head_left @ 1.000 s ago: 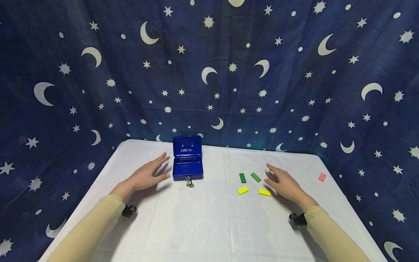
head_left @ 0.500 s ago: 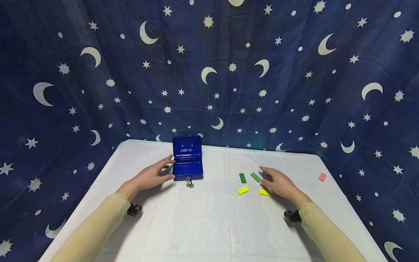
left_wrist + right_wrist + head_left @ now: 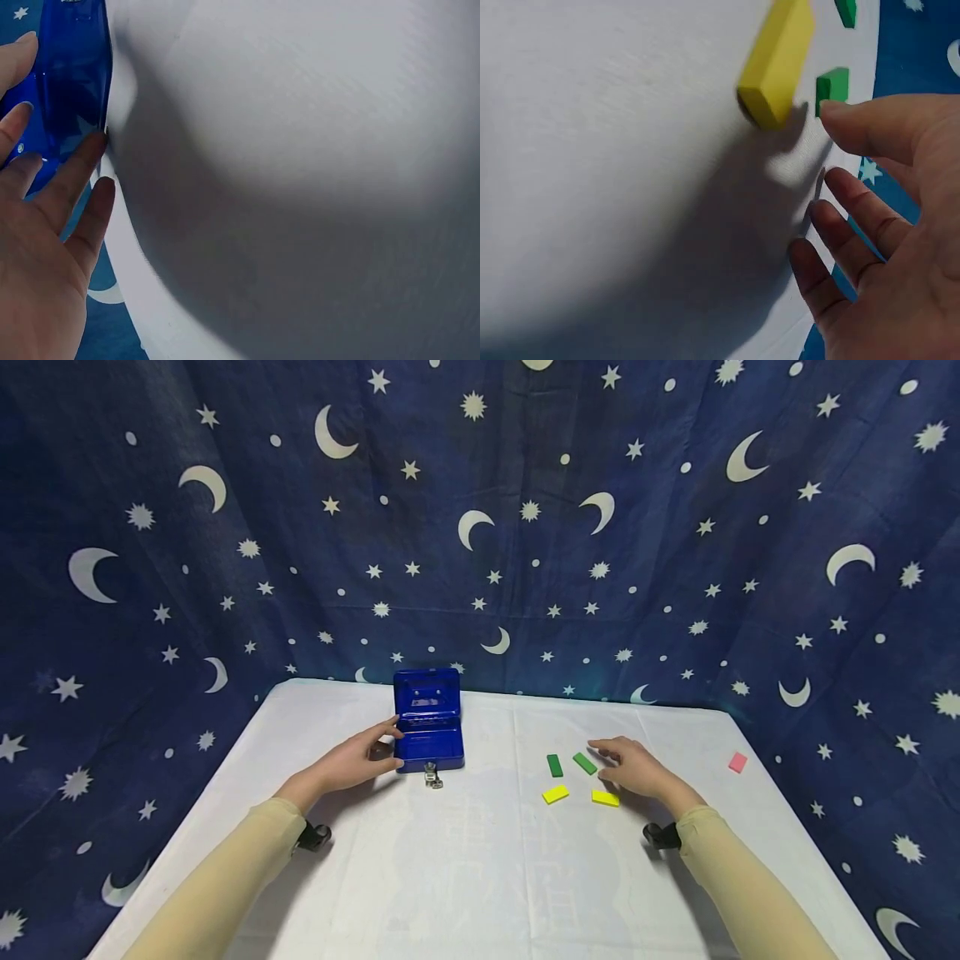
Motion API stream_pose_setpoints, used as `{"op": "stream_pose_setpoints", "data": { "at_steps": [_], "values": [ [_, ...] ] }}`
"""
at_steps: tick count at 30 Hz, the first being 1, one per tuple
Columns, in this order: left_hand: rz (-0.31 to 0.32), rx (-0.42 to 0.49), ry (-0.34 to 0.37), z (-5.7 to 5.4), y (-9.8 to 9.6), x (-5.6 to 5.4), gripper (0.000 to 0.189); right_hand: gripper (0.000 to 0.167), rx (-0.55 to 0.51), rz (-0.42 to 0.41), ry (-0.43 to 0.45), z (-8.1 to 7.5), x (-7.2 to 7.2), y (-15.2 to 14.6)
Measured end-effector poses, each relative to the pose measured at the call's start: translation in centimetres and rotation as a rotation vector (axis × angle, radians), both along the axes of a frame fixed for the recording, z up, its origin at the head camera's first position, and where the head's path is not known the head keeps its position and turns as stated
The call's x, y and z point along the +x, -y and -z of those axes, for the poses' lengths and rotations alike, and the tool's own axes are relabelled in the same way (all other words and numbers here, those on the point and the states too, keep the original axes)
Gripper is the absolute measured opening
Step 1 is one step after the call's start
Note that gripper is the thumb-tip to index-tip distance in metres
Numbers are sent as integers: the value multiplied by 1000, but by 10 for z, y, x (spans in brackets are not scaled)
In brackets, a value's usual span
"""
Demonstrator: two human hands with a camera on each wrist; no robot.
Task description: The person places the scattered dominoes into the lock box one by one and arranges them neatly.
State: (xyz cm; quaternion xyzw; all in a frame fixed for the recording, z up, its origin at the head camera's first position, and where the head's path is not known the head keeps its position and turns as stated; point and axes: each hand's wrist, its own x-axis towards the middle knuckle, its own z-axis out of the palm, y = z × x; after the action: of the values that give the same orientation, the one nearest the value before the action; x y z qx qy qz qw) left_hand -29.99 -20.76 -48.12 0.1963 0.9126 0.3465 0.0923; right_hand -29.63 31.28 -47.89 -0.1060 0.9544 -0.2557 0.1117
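Note:
In the head view a blue metal box (image 3: pixel 430 747) stands with its lid (image 3: pixel 427 692) raised, and a silver clasp (image 3: pixel 432 776) hangs at its front. My left hand (image 3: pixel 347 763) is at the box's left side, its fingertips right at the edge and the fingers loosely spread, holding nothing. My right hand (image 3: pixel 639 767) hovers at the right of the small blocks. Its thumb and fingers are apart, close to a green block (image 3: pixel 585 763) and a yellow block (image 3: pixel 605 798). Another green block (image 3: pixel 554 766) and yellow block (image 3: pixel 556 794) lie left of these.
A pink block (image 3: pixel 738 762) lies alone near the right edge of the white-clothed table (image 3: pixel 480 877). Behind and at both sides hangs a dark blue curtain (image 3: pixel 420 543) with moons and stars. Each wrist wears a small black camera, such as the left one (image 3: pixel 315 837).
My left hand has moved right, up to the box's left side. My right hand has moved left toward the green and yellow blocks. The box and blocks have stayed put.

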Motion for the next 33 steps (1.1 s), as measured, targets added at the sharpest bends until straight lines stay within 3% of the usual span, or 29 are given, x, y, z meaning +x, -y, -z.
{"op": "stream_pose_setpoints", "data": {
  "at_steps": [7,13,33],
  "values": [
    [11,68,34,3,1,-2,48,60,-113,12,62,-1,-6,-5],
    [15,114,51,2,1,-2,39,59,-147,-8,67,2,-9,-3],
    [-4,77,43,6,3,-4,33,56,-119,-30,59,6,-7,0]
  ]
}}
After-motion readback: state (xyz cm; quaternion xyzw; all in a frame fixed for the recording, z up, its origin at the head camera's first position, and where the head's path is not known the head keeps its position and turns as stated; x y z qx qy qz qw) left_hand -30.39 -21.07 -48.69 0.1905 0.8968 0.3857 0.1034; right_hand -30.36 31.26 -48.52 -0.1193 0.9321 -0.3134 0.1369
